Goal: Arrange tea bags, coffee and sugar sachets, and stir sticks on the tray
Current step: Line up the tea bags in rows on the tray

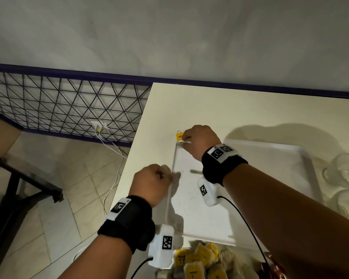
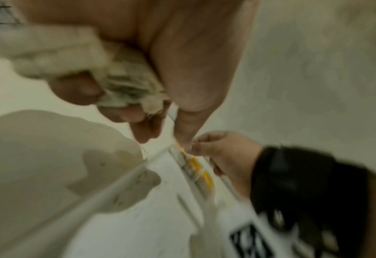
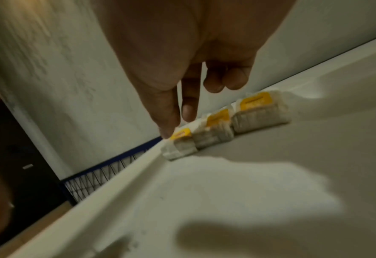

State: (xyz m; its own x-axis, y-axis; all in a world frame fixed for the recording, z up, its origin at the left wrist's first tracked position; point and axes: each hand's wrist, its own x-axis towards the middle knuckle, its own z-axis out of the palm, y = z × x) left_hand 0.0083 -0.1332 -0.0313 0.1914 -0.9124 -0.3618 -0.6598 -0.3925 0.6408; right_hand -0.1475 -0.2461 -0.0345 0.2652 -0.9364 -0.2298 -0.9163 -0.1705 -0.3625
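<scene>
A white tray lies on the white table. Three tea bags with yellow tags stand in a row along the tray's far rim, near its far left corner. My right hand is over that corner, and its thumb and forefinger pinch the top of the leftmost tea bag. My left hand hovers at the tray's left rim and grips a bunch of pale tea bags. The row of tea bags also shows, blurred, in the left wrist view.
A heap of yellow-tagged tea bags sits just in front of the tray. Clear glasses stand to the tray's right. The table's left edge drops to a tiled floor with a white cable. A wall runs behind the table.
</scene>
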